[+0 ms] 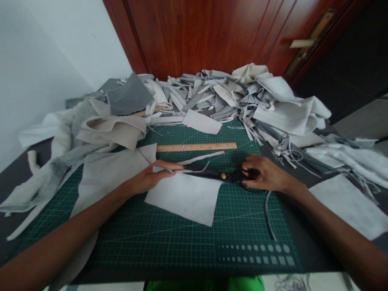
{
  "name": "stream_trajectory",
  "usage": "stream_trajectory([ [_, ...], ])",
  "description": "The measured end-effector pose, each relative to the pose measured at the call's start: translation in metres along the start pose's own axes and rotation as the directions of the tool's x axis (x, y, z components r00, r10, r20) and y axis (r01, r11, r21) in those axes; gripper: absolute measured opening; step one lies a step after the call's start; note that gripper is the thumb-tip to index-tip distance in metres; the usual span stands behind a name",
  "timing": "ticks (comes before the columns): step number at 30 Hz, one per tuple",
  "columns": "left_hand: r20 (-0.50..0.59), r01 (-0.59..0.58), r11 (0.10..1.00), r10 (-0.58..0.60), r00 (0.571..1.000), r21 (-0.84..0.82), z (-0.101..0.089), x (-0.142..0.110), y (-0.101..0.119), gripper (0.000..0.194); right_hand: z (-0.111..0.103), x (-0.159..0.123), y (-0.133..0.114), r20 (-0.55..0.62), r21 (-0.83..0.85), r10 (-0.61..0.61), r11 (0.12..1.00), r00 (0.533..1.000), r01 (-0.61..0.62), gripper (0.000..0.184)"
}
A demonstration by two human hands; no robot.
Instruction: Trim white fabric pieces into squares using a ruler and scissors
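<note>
My left hand (154,174) pinches the lifted edge of a pale grey fabric piece (186,198) that lies on the green cutting mat (182,238). My right hand (264,173) is closed in the handles of black scissors (216,175), whose blades point left along the fabric's top edge. A thin cut strip (202,157) trails off just above the blades. A wooden ruler (196,147) lies flat on the mat beyond the scissors.
A heap of grey and white fabric scraps and strips (230,99) covers the back of the table. Larger beige pieces (112,131) lie at the left. A white sheet (348,204) sits at the right. A brown door (212,32) stands behind.
</note>
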State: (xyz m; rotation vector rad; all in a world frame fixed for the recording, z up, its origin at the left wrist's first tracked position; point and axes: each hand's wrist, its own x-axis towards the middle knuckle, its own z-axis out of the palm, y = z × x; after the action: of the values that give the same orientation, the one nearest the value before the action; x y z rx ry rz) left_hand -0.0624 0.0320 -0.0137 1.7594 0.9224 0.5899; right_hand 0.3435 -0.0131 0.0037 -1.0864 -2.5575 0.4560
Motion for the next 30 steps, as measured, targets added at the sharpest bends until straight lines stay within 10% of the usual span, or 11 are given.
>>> stream_trajectory([
  [30,-0.037,0.076,0.997,-0.076,0.996,0.003,0.002,-0.003,0.006,0.025,0.000,0.001,-0.003,0.011,0.014,-0.008,1.000,1.000,0.007,0.037],
])
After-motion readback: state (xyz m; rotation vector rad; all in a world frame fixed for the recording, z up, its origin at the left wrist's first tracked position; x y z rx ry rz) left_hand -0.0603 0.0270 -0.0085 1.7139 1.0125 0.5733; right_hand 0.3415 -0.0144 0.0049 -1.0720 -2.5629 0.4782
